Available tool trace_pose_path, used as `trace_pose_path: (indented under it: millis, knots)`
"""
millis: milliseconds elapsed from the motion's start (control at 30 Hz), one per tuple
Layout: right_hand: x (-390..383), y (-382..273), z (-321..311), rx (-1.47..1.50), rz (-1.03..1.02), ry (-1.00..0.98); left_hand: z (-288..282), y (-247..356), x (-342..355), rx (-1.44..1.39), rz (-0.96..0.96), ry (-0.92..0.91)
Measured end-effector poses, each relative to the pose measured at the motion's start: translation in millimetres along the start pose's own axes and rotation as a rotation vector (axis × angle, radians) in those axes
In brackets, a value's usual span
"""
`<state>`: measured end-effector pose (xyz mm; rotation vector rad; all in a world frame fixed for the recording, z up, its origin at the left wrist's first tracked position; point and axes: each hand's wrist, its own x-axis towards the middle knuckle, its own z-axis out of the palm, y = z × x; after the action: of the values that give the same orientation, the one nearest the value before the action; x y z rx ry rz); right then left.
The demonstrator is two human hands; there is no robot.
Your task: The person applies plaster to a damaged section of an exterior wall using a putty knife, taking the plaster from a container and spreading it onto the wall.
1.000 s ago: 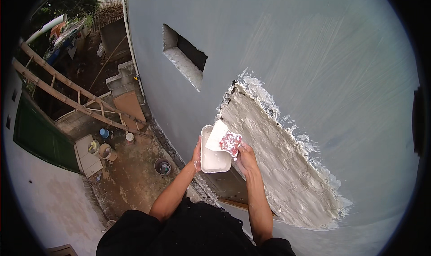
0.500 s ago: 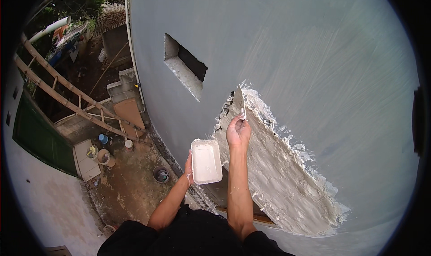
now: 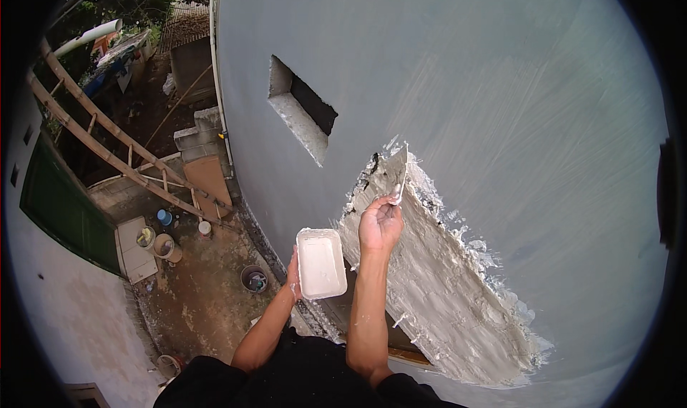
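Flat scraper (image 3: 404, 169): seen nearly edge-on, at the upper end of the pale plaster patch (image 3: 458, 301), blade pointing up the wall. Contact along the blade edge looks likely but cannot be confirmed from this angle.

Right hand (image 3: 381, 225): fingers clamped on the scraper's lower end, palm side toward the viewer, white smears on the fingertips.

Left hand (image 3: 293, 276): clamped on the left side of a white rectangular tray (image 3: 321, 265) (fingers under it hidden). Tray tilted toward the viewer, inside coated with pale paste; it sits just left of the right forearm.

Patch: rough, wet-looking, long and slanting down to the right, ragged white edges, set in a smooth grey wall (image 3: 501, 86). Above and left of it, a rectangular opening (image 3: 304, 107) in the wall.

Farther left, below: a bamboo ladder (image 3: 123, 166) leaning; a dark bucket (image 3: 254, 279) on the stained ground (image 3: 207, 301); a green door (image 3: 68, 200).
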<state>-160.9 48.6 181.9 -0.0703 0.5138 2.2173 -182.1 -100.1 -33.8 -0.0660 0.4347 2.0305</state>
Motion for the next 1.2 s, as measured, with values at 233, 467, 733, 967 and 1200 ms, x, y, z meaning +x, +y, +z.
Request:
trace_pose_path:
  millis: [233, 467, 733, 967, 1200]
  knots:
    - [-5, -24, -14, -0.366, -0.064, -0.071, 8, -5, 21, 0.043, -0.018, -0.025]
    - [-38, -51, -17, -1.292, -0.268, -0.156, 13, -2, 21, -0.011, -0.011, -0.042]
    - [13, -67, -5, -2.754, -1.059, -0.724, -21, -9, -2, -0.17, -0.026, -0.048]
    - [12, -74, -1, -2.753, -1.318, -0.721, -17, -7, -3, -0.192, 0.002, -0.051]
    - [-24, -81, -2, -2.69, -1.025, -0.897, -25, -4, -13, -0.234, 0.018, -0.04]
